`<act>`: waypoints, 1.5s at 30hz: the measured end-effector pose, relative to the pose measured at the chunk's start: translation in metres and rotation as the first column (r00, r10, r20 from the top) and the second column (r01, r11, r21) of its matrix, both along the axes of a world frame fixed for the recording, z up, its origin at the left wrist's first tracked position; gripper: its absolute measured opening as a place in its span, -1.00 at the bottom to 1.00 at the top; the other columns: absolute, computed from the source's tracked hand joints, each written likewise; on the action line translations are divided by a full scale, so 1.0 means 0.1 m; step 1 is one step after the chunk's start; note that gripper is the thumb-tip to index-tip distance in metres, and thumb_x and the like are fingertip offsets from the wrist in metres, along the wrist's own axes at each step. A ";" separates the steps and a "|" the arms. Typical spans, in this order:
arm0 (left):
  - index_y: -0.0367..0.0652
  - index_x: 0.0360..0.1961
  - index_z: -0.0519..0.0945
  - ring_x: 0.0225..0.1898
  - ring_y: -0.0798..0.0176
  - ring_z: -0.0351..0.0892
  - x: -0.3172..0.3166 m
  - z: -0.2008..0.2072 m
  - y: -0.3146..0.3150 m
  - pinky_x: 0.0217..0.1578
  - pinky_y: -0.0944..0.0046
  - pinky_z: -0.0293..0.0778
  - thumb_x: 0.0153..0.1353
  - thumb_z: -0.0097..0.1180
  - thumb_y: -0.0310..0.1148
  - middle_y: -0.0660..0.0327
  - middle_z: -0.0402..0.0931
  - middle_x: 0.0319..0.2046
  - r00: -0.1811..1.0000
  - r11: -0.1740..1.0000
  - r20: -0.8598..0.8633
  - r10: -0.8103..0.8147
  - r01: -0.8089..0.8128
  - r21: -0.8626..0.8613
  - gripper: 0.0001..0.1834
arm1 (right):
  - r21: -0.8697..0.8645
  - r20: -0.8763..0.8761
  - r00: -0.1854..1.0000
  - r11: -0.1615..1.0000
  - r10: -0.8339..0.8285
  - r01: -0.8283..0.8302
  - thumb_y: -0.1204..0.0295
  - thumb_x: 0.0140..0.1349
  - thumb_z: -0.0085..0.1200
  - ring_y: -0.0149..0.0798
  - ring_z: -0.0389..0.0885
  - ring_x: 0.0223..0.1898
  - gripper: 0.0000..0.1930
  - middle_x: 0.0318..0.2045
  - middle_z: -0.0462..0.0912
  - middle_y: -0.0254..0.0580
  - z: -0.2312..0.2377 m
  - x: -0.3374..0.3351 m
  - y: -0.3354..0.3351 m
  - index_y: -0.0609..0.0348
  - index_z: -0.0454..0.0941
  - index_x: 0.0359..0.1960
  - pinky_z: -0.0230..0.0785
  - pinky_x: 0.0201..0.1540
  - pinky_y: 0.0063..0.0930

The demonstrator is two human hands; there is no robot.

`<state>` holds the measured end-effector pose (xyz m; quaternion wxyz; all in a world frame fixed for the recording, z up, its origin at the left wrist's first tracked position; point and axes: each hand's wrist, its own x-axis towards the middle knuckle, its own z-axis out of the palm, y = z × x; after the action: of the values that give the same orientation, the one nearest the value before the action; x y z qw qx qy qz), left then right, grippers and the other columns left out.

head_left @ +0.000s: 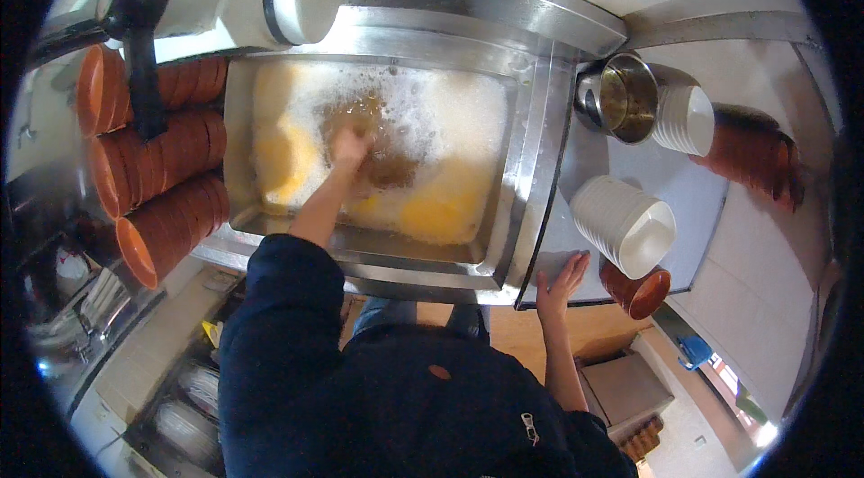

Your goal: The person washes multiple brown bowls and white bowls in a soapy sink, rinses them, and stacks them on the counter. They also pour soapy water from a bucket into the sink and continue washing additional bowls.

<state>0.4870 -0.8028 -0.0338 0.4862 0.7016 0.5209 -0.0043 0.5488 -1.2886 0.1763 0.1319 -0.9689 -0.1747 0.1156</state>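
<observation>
My left hand [349, 149] reaches down into a steel sink [504, 235] full of foamy, brownish-yellow water [432, 118]. Its fingers are under the suds, so whether they hold anything is hidden. My right hand [562, 284] rests flat and open on the white counter [666, 181] at the sink's right edge. Close to it lie a tilted stack of white bowls [625, 226] and a stack of brown bowls [637, 289].
Rows of stacked terracotta-coloured bowls [157, 181] lie on their sides left of the sink. A steel pot [621, 98], more white bowls [686, 120] and brown bowls [756, 158] sit at the back right. A black ladle [139, 37] hangs top left. Cardboard boxes [621, 388] stand below.
</observation>
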 end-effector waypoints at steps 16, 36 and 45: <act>-0.03 -0.31 0.55 -0.18 0.04 0.33 2.02 2.36 -1.04 -0.11 0.08 0.29 -0.18 0.15 -0.39 0.11 0.43 -0.30 0.635 0.513 0.133 -0.761 0.462 0.724 -0.71 | -0.075 0.120 0.991 0.995 -0.055 0.064 0.15 0.05 0.08 0.19 -0.18 0.32 -0.11 0.32 -0.15 0.17 0.10 -0.05 0.09 0.21 -0.15 0.33 -0.28 0.26 0.12; -0.04 0.00 0.48 -0.08 0.05 0.50 -0.19 0.50 -0.33 -0.17 0.04 0.46 0.12 0.05 -0.16 -0.01 0.45 -0.05 0.586 0.648 -0.514 -0.626 0.758 0.075 -0.58 | -0.063 0.187 0.980 0.995 -0.065 0.078 0.12 0.05 0.04 0.20 -0.12 0.30 -0.13 0.34 -0.14 0.09 0.07 -0.05 0.17 0.14 -0.13 0.34 -0.30 0.28 0.12; -0.02 -0.01 0.50 -0.12 0.16 0.54 0.21 -0.11 -0.10 -0.14 0.09 0.45 0.08 0.09 -0.14 0.06 0.54 -0.18 0.516 0.692 -0.503 -0.694 0.671 -0.266 -0.57 | -0.080 0.187 0.980 0.994 -0.062 0.078 0.09 0.08 -0.01 0.18 -0.10 0.31 -0.16 0.33 -0.10 0.12 0.02 -0.05 0.16 0.15 -0.11 0.33 -0.28 0.26 0.12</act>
<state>0.5078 -0.8125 -0.0451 0.2799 0.8044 0.3226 -0.4129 0.5439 -1.2723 0.1779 0.0768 -0.9858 -0.1466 0.0282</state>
